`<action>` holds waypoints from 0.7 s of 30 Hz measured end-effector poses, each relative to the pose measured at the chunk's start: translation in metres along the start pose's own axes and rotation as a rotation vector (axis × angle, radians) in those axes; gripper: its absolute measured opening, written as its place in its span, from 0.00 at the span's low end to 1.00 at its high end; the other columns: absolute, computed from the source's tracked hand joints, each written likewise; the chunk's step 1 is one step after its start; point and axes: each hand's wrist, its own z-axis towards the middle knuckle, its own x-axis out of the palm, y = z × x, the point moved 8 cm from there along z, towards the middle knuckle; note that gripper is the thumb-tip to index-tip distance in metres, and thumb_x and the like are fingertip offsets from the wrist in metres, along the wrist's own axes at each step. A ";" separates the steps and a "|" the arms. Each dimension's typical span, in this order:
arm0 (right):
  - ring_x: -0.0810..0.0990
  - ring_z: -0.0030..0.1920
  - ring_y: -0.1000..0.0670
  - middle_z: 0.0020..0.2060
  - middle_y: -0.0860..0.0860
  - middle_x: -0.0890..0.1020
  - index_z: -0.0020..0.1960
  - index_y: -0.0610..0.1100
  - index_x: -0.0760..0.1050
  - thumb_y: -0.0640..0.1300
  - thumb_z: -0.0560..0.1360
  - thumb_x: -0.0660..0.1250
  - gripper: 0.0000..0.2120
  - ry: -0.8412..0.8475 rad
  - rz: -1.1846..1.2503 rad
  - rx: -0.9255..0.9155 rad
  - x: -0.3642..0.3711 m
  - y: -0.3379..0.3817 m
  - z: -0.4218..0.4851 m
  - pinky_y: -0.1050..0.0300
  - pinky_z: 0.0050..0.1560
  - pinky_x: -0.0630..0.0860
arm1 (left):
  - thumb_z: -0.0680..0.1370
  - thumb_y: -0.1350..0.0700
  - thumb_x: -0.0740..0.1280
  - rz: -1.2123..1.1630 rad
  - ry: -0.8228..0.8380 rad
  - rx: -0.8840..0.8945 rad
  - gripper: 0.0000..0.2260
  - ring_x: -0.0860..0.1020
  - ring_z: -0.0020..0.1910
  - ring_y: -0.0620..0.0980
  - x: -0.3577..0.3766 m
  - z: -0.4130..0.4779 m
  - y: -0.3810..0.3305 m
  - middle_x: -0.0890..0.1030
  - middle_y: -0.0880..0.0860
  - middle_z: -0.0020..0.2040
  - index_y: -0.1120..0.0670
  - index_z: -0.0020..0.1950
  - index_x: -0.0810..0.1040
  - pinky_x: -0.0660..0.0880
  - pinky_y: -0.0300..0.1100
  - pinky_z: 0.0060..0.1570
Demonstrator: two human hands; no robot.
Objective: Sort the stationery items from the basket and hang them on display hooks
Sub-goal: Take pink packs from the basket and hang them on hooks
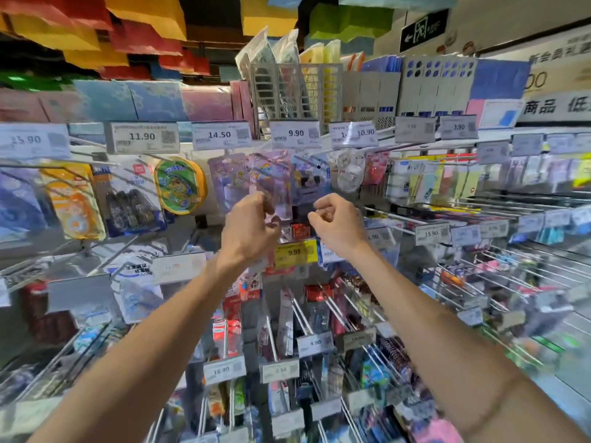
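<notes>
Both bare forearms reach up from the bottom corners toward the rack. The left hand (248, 228) has its fingers curled round the lower edge of a pink packet (275, 174) and pinches it. The right hand (340, 223), just beside it, is clenched loosely with nothing visible inside. A yellow price tag (295, 253) shows between the wrists.

The pink packet hangs upright in the top row of hooks, under a white 9.90 tag (295, 133), with a blue packet (308, 180) touching its right side. A round yellow pack (179, 185) hangs further left. Long wire hooks (391, 216) stretch away on the right. Grey file holders (297, 91) stand on the top shelf behind.
</notes>
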 end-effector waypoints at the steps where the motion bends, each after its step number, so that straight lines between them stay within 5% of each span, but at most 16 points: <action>1: 0.78 0.39 0.56 0.37 0.57 0.78 0.52 0.46 0.77 0.44 0.79 0.70 0.04 -0.028 -0.006 -0.025 -0.007 -0.001 -0.010 0.62 0.42 0.73 | 0.73 0.55 0.71 -0.014 0.017 0.047 0.06 0.78 0.41 0.54 0.005 -0.007 -0.009 0.79 0.50 0.41 0.49 0.44 0.75 0.72 0.45 0.39; 6: 0.76 0.37 0.63 0.37 0.56 0.80 0.47 0.44 0.79 0.40 0.78 0.70 0.01 -0.143 -0.063 -0.020 -0.045 -0.016 -0.063 0.73 0.37 0.70 | 0.71 0.50 0.68 -0.126 0.246 0.256 0.10 0.80 0.40 0.56 0.033 -0.048 -0.062 0.81 0.49 0.39 0.53 0.49 0.78 0.76 0.48 0.40; 13: 0.82 0.42 0.47 0.39 0.49 0.82 0.46 0.47 0.78 0.43 0.76 0.71 0.02 0.220 -0.254 0.200 -0.072 -0.073 -0.170 0.51 0.44 0.76 | 0.74 0.61 0.70 -0.215 0.651 0.415 0.10 0.81 0.44 0.57 0.092 -0.138 -0.129 0.83 0.55 0.45 0.58 0.55 0.79 0.78 0.50 0.46; 21: 0.82 0.46 0.51 0.47 0.49 0.84 0.51 0.43 0.81 0.40 0.77 0.71 0.04 0.199 -0.329 0.646 -0.177 -0.156 -0.396 0.57 0.46 0.75 | 0.78 0.58 0.70 -0.213 1.112 0.482 0.11 0.81 0.52 0.57 0.170 -0.322 -0.220 0.82 0.55 0.53 0.58 0.60 0.77 0.78 0.49 0.52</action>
